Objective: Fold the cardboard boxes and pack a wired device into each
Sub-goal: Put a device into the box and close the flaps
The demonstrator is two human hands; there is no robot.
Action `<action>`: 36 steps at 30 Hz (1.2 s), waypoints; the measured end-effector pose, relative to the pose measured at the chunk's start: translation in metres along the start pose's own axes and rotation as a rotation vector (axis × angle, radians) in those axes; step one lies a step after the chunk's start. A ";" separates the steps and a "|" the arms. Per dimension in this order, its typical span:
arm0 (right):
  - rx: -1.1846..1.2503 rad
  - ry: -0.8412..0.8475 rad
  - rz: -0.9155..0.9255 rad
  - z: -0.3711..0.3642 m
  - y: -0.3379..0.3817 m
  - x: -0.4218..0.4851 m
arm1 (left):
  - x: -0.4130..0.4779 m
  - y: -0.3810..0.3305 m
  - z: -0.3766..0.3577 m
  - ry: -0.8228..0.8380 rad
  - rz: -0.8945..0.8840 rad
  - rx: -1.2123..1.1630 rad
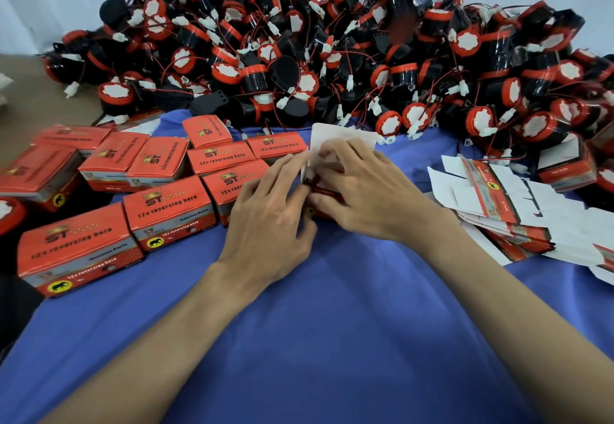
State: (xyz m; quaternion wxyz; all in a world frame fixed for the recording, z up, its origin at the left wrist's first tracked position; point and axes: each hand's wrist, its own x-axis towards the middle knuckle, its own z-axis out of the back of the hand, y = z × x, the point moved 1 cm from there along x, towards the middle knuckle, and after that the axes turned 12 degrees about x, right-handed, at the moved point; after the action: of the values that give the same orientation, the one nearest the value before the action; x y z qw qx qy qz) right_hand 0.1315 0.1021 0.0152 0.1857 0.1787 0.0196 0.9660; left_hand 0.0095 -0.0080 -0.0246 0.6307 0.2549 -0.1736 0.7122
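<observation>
Closed red boxes [166, 210] at nine o'clock on the blue cloth [315, 324]; left hand [269, 210] pinching the edge of a half-folded box [345, 139] at centre, white flap upright; heap of wired devices [332, 51] at twelve o'clock; right hand [362, 191] curled over the same box, gripping it; flat box blanks [518, 217] at three o'clock

Packing workshop: heaped horns [254, 76], printed boxes [166, 210]

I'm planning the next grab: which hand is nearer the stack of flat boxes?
Right. The right hand sits just left of the stack of flat boxes; the left hand lies farther left, beyond the half-folded box.
</observation>
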 end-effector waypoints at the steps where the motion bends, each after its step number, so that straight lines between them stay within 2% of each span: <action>1: 0.044 0.010 -0.013 0.003 -0.001 -0.001 | 0.000 0.000 0.000 -0.005 0.000 0.001; 8: 0.210 0.157 -0.090 0.013 -0.015 0.003 | 0.001 0.003 0.002 -0.020 0.026 -0.013; 11: 0.367 0.120 -0.054 0.016 -0.018 0.003 | 0.000 0.003 0.001 -0.042 0.022 -0.021; 16: 0.416 0.031 -0.008 0.011 -0.017 0.004 | 0.000 0.003 0.000 -0.073 0.035 -0.028; 25: 0.327 0.126 -0.043 0.003 -0.021 0.002 | 0.001 0.004 -0.002 0.014 0.019 0.102; 36: 0.270 0.126 -0.011 -0.002 -0.018 0.003 | 0.006 0.007 -0.007 0.037 -0.032 0.159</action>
State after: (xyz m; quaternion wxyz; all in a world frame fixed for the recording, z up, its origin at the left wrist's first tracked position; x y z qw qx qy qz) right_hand 0.1348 0.1201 0.0129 0.1636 0.1411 0.1620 0.9628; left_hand 0.0008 -0.0001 -0.0258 0.6227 0.2938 -0.1008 0.7181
